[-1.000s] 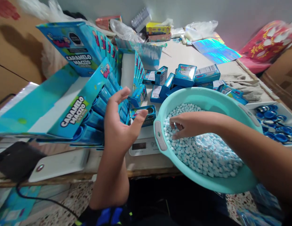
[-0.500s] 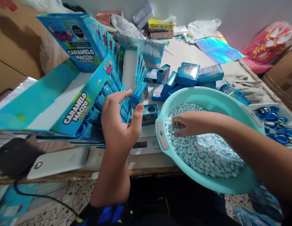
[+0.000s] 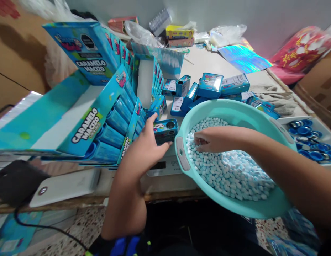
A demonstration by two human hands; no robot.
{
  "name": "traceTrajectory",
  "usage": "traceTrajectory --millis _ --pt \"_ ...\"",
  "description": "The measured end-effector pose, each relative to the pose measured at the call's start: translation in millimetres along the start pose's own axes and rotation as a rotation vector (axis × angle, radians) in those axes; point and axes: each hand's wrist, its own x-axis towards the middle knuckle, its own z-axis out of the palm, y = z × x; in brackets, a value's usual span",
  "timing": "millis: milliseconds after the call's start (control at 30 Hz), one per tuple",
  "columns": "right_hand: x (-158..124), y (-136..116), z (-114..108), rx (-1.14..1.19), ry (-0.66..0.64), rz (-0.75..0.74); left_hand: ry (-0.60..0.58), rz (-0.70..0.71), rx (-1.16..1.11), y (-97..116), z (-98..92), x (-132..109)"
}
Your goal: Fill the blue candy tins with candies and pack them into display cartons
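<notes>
My left hand (image 3: 146, 145) is beside a blue tin (image 3: 167, 133) with a round hole in its top, lying on a small white digital scale (image 3: 165, 168). Its thumb and fingers are spread on either side of the tin's near end; whether they touch it I cannot tell. My right hand (image 3: 212, 139) reaches into a turquoise basin (image 3: 261, 115) that holds many small pale blue and white candies (image 3: 240, 174). The fingers of this hand are curled among the candies, and their tips are partly hidden.
Blue display boxes (image 3: 87, 131) packed with tins stand on the left. More tins (image 3: 210, 85) lie loose behind the basin. A white tray (image 3: 317, 122) of blue caps is at the right. Near the front left edge lie a white power bank (image 3: 66, 188) and a cable.
My left hand has lowered and moved toward the tin on the scale. The scale's lit digits now look dark. My right hand stays in the candies, nearly unmoved.
</notes>
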Motion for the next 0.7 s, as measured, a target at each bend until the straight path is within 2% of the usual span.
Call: traceTrajectory --millis 33,67,167,233,333,400,500,700 --pt "0.1 1.0 0.5 -0.001 0.003 -0.007 -0.018 -0.021 0.008 -1.9 2.6 0.5" --pt "0.3 2.1 1.1 0.000 0.007 -0.010 0.012 -0.020 0.001 -3.3 5.7 1.1" --pt "1.0 5.3 3.1 0.009 0.023 -0.022 0.266 0.060 -0.043 -4.1 13.6 3.9" --pt "1.3 6.1 3.8 0.014 0.029 -0.025 0.386 0.185 0.011 -2.3 13.7 5.5" --pt "0.6 4.6 3.1 0.010 0.028 -0.014 0.341 0.502 0.210 0.7 5.2 6.1" --pt "-0.7 2.5 1.8 0.013 0.031 -0.011 0.322 0.651 0.309 1.4 -1.3 5.8" --pt "-2.8 -0.8 -0.4 0.022 0.033 -0.004 0.393 0.723 0.410 0.9 -3.8 6.5" --pt "-4.6 -4.9 -3.1 0.038 0.021 0.008 0.541 0.881 0.560 0.9 4.2 9.3"
